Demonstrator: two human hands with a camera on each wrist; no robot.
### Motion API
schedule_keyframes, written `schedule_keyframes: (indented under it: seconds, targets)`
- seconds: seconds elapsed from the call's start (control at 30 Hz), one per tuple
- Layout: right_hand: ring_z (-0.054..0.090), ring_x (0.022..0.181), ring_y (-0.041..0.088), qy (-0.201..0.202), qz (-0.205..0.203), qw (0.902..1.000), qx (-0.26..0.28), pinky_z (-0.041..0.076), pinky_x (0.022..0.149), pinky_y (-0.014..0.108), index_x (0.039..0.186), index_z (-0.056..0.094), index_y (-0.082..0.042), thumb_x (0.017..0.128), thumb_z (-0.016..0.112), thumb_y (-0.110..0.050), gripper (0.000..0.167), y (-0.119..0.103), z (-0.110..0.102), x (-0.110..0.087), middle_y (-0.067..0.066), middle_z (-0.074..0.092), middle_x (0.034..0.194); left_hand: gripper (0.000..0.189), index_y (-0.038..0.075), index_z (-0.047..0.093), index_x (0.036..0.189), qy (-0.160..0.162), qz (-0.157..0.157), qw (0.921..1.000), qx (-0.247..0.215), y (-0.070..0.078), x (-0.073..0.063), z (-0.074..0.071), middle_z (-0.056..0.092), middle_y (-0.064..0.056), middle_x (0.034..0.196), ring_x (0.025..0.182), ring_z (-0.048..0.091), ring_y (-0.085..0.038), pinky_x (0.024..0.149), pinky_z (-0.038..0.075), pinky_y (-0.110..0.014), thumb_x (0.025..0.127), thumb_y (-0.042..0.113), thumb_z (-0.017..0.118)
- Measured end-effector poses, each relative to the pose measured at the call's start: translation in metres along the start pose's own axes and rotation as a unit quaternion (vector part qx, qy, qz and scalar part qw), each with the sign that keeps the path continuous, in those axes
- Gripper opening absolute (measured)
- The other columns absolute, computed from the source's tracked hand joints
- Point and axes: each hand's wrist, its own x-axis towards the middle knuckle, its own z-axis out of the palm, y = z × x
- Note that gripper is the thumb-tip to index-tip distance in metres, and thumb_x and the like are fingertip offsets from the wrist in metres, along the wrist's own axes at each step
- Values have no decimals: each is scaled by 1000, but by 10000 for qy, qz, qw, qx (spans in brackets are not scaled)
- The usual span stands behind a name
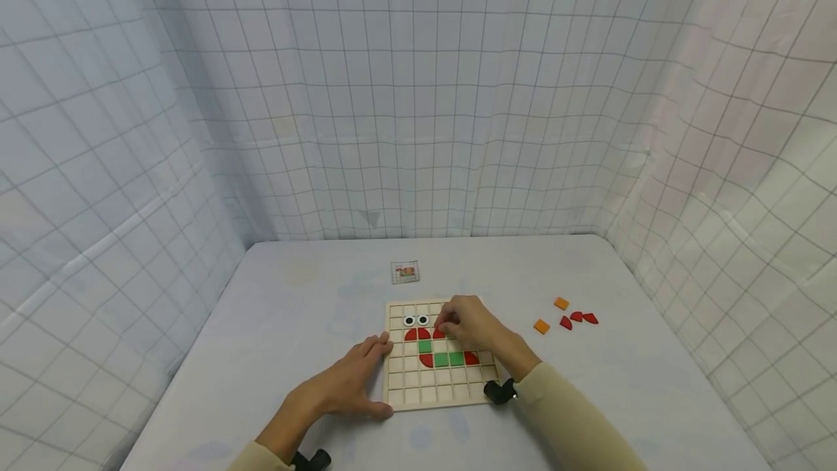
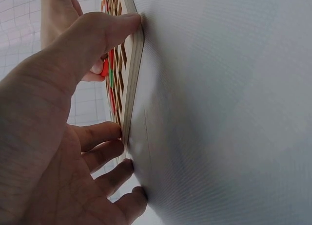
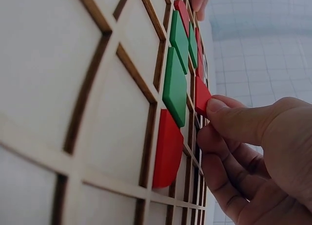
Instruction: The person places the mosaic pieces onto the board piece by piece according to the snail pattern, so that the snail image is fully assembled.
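Note:
A wooden grid board [image 1: 412, 392] lies on the table with red quarter-round tiles, green square tiles [image 1: 442, 360] and two eye tiles [image 1: 416, 320] set in its cells. My right hand [image 1: 472, 322] is over its upper right part, thumb and fingertips pinching a red quarter-round tile [image 3: 202, 96] right at a cell. Another red tile [image 3: 168, 149] and a green tile [image 3: 175, 88] show nearer the right wrist camera. Along the board's left edge my left hand [image 1: 349, 382] rests with fingers spread, its thumb [image 2: 124, 28] touching the near corner.
Loose orange square tiles [image 1: 541, 326] and several red quarter-round tiles [image 1: 566, 323] lie on the table to the right. Behind the board is a small picture card [image 1: 405, 272] with a red and orange figure on a grid. White grid-patterned curtains [image 1: 418, 93] surround the table.

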Motion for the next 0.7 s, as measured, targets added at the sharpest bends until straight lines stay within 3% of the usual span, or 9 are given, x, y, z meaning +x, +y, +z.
schedule_keyframes:
  seconds: [0.33, 0.7]
  targets:
    - [62, 87, 7, 215, -80, 9997, -97, 56, 77, 24, 101, 90, -17, 108, 84, -9, 12, -2, 1, -1, -4, 79, 103, 115, 1, 45, 174, -17, -11, 10000, 13, 0, -1, 1, 32, -21, 192, 176, 35, -49, 139, 39, -71, 86, 47, 103]
    - [63, 87, 6, 144, -194, 9996, -171, 56, 78, 25, 96, 90, -17, 105, 87, -8, 13, -2, 5, -2, -3, 81, 102, 115, 1, 47, 172, 50, 42, 9999, -78, -6, 1, 5, 33, -23, 191, 176, 35, -51, 139, 40, -72, 84, 48, 104]
